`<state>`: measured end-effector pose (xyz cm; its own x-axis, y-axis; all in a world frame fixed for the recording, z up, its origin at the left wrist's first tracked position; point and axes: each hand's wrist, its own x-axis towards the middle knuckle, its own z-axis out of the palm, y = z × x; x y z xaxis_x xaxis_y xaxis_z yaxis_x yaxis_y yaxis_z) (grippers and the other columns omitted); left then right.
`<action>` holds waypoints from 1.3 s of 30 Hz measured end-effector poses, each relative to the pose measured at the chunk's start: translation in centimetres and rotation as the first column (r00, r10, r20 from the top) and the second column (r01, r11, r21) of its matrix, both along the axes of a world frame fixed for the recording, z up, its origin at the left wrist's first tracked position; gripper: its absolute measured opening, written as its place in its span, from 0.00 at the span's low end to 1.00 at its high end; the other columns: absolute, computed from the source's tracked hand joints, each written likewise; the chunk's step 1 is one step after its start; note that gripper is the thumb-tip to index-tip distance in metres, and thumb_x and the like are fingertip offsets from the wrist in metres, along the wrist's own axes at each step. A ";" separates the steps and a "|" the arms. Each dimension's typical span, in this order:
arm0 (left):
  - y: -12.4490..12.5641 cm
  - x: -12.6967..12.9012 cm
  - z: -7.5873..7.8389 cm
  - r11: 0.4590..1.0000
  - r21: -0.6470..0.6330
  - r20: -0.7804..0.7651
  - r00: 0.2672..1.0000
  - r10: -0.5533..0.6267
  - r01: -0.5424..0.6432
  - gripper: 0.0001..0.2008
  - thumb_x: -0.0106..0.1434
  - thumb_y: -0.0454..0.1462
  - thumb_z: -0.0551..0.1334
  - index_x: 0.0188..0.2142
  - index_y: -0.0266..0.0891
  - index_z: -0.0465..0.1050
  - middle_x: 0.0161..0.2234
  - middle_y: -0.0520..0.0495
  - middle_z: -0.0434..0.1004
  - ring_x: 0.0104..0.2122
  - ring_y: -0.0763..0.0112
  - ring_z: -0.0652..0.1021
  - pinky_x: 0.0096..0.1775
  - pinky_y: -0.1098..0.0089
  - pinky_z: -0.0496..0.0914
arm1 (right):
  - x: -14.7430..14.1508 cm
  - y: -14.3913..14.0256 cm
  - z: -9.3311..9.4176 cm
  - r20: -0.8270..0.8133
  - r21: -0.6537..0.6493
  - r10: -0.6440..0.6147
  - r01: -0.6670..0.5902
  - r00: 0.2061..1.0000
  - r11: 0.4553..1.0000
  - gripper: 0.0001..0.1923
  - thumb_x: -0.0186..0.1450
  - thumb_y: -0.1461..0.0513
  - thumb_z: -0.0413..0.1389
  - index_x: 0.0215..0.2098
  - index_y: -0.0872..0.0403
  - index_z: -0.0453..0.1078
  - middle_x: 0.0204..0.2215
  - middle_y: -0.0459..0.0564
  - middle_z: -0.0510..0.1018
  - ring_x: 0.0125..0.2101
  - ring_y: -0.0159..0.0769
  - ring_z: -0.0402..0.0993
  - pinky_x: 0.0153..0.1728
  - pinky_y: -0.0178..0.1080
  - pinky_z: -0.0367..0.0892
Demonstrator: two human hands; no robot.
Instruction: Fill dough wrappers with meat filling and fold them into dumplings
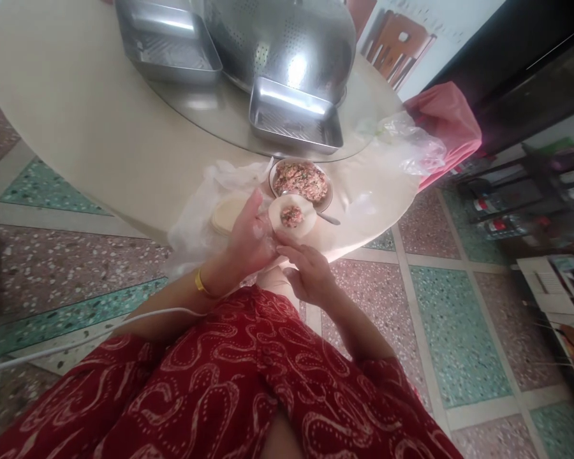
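Note:
A round dumpling wrapper (305,220) with a mound of meat filling (291,215) on its middle lies flat and unfolded. My left hand (253,236) holds it from the left, thumb raised and the fingers partly hidden beneath it. Close to the wrapper's near edge is my right hand (310,271), its fingers stretched toward my left fingers and its thumb apart below. Just beyond, a bowl of minced filling (300,180) has a spoon handle (328,218) sticking out to the right. A stack of wrappers (224,213) rests on white plastic (191,233) at the left.
Two metal trays, one nearer (296,121) and one at the left (172,48), sit with a large perforated metal pot (287,41) on the glass turntable (191,105). Plastic bags (411,143) and pink cloth (452,121) are at the right. A white cable (95,336) crosses my left arm.

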<state>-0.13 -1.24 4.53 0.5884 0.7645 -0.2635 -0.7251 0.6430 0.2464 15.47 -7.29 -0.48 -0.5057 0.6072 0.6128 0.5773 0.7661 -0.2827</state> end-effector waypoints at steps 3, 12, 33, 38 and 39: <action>-0.1 0.1 0.2 1.000 0.015 -0.017 1.000 0.007 -0.007 0.36 0.72 0.56 0.39 0.60 0.34 0.71 0.44 0.37 0.83 0.54 0.49 0.78 0.55 0.52 0.72 | 0.6 -0.1 0.1 0.110 0.080 -0.057 0.048 0.992 0.996 0.15 0.73 0.61 0.45 0.52 0.54 0.70 0.52 0.57 0.82 0.30 0.35 0.75 0.31 0.41 0.71; -0.1 0.0 0.1 0.978 0.145 0.060 0.985 -0.160 0.150 0.40 0.71 0.59 0.36 0.60 0.33 0.70 0.47 0.36 0.82 0.56 0.47 0.77 0.56 0.47 0.71 | 4.0 -0.2 -0.9 0.141 0.236 -0.157 0.121 0.978 0.964 0.16 0.71 0.62 0.51 0.55 0.50 0.69 0.60 0.50 0.76 0.34 0.35 0.73 0.33 0.41 0.71; -0.1 0.4 0.2 0.985 0.087 0.010 0.988 -0.151 0.150 0.35 0.70 0.59 0.42 0.59 0.36 0.67 0.48 0.35 0.80 0.55 0.47 0.77 0.56 0.48 0.69 | 5.8 0.0 -0.7 -0.109 0.219 -0.292 0.309 0.950 0.925 0.27 0.71 0.64 0.48 0.68 0.46 0.54 0.49 0.50 0.83 0.34 0.36 0.79 0.36 0.41 0.75; 0.1 0.3 0.6 0.983 0.086 0.000 0.987 -0.160 0.159 0.35 0.70 0.59 0.43 0.61 0.38 0.66 0.49 0.36 0.79 0.56 0.46 0.76 0.56 0.47 0.70 | 5.8 0.3 -1.5 -0.097 0.225 -0.262 0.277 0.960 0.934 0.34 0.71 0.66 0.47 0.72 0.42 0.44 0.53 0.46 0.81 0.37 0.34 0.79 0.36 0.39 0.76; 0.2 0.3 0.6 0.983 0.087 -0.005 0.987 -0.162 0.161 0.35 0.70 0.59 0.43 0.61 0.38 0.66 0.49 0.36 0.80 0.56 0.45 0.76 0.56 0.46 0.70 | 5.9 0.3 -1.7 -0.074 0.230 -0.255 0.265 0.964 0.937 0.35 0.71 0.66 0.48 0.73 0.42 0.43 0.52 0.46 0.82 0.37 0.34 0.79 0.36 0.39 0.76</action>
<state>0.21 -1.08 5.17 0.7064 0.6793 -0.1986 -0.6142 0.7279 0.3050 21.37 -6.96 -2.16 -0.3199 0.5497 0.7717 0.7564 0.6386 -0.1414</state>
